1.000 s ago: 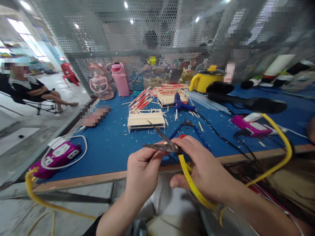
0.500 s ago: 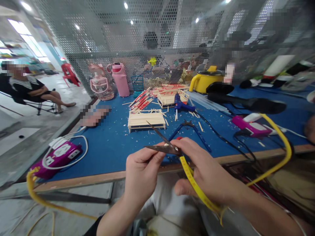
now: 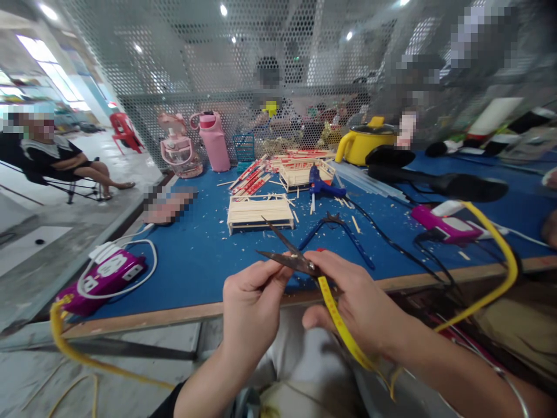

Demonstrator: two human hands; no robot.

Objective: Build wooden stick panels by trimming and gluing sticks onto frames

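Note:
In my right hand (image 3: 361, 302) is a pair of dark-bladed scissors (image 3: 296, 261), its handle covered in yellow tape with printed marks. The blades are apart and point up and left, beyond the table's front edge. My left hand (image 3: 255, 302) is closed in a pinch right at the blades, thumb against finger. Whatever small thing it pinches is mostly hidden by the fingers and the lower blade. Just past the blade tips stands a small model of pale wooden sticks (image 3: 261, 213). Blue-handled pliers (image 3: 359, 247) lie spread behind my right hand.
A blue glue gun (image 3: 324, 187) stands near a second stick model (image 3: 300, 177) and red-and-white stick packets (image 3: 252, 180). Purple power strips (image 3: 104, 278) sit at both sides. Pink bottles (image 3: 214, 142) and a yellow pot (image 3: 368, 145) stand behind. A seated person (image 3: 56, 154) is at left.
The scissor blades have come slightly closer together, with the lower tip rising. My right thumb has moved up and a little left. My left hand stays nearly in place.

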